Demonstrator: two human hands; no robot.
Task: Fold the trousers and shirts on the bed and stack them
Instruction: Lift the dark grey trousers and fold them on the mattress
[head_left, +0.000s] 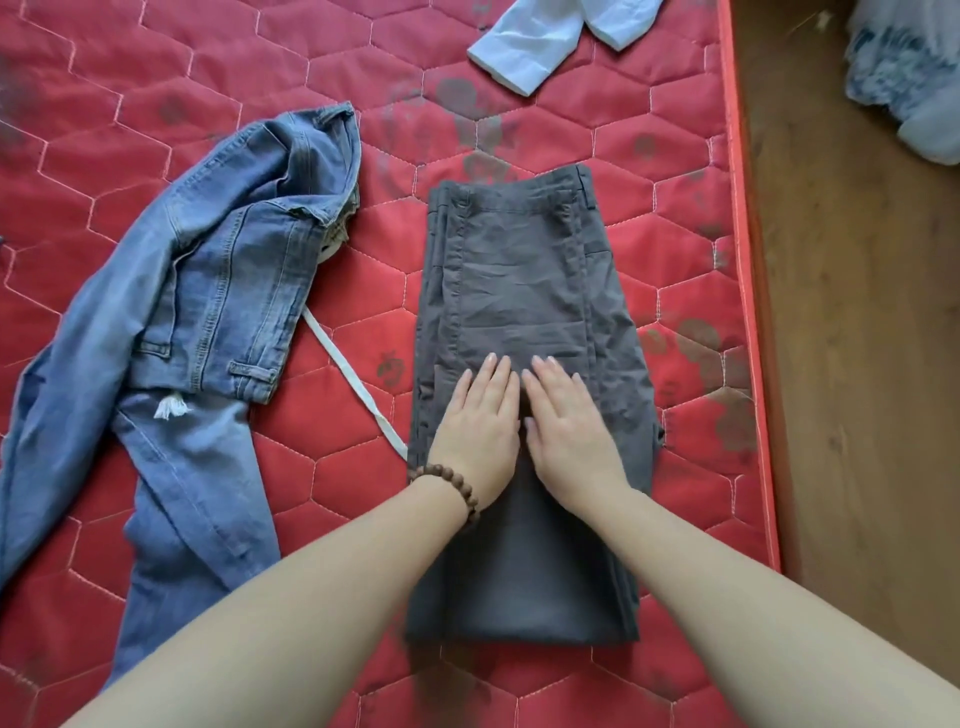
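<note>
Both hands flat on folded grey trousers, left hand and right hand side by side, fingers straight, together, gripping nothing, denim jacket left of trousers

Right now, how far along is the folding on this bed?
Early. The grey trousers are already folded into a long rectangle, and the left hand and right hand lie flat on them. The blue denim jacket, the blue jeans under it and the white shirt lie unfolded; nothing is stacked.
</note>
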